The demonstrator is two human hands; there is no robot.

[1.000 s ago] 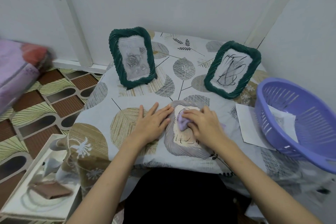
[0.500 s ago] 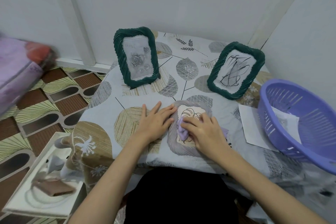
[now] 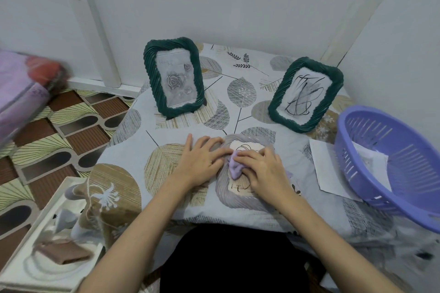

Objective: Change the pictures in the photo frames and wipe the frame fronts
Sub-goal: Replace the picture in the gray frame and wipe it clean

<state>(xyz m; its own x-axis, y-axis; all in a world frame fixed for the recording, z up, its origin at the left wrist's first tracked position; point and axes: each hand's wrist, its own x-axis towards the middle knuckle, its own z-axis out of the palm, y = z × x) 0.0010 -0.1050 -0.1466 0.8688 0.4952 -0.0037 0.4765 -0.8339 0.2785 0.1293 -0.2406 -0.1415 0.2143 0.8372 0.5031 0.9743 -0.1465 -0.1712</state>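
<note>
No legible writing anywhere. Grey twisted-rim photo frame [image 3: 240, 194] lies flat at the counter [image 3: 262, 126] front edge. Right hand [image 3: 264, 170] fingers clench a lilac wiping cloth [image 3: 234, 169] on its front, now further up vs 1 s ago. Left hand [image 3: 202, 162], fingers released, presses the frame's left rim.

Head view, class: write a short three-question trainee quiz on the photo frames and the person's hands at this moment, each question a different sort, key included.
1. True or false: both dark green twisted-rim photo frames stand upright.
2. Which hand holds the crumpled lilac cloth? A left B right
3. Fill in: the grey twisted-rim frame lies ___ on the leaf-print tablecloth.

Key: 1 true; 2 B; 3 flat.
</note>
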